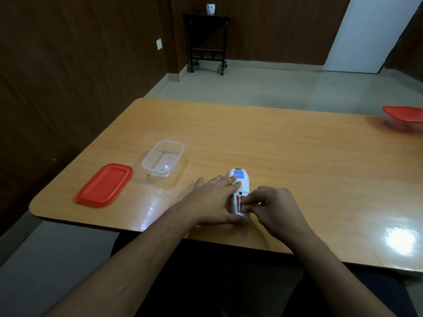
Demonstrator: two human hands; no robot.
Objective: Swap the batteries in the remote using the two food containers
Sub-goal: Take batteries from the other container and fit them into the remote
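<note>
A white remote [243, 182] lies face down near the table's front edge, its battery bay uncovered. An orange battery [239, 202] sits in the bay. My left hand [215, 200] lies flat across the remote, fingers straight, holding it down. My right hand [272, 207] has its fingertips curled into the bay, pinching at the battery. An open clear food container [163, 159] stands to the left, with its red lid [104, 185] lying beside it. A second container with a red lid on [404, 116] stands at the far right.
The wooden table [297, 156] has bare room in the middle and right. Beyond it are a tiled floor, a dark side table [207, 40] with a small white pot, and a wood-panelled wall.
</note>
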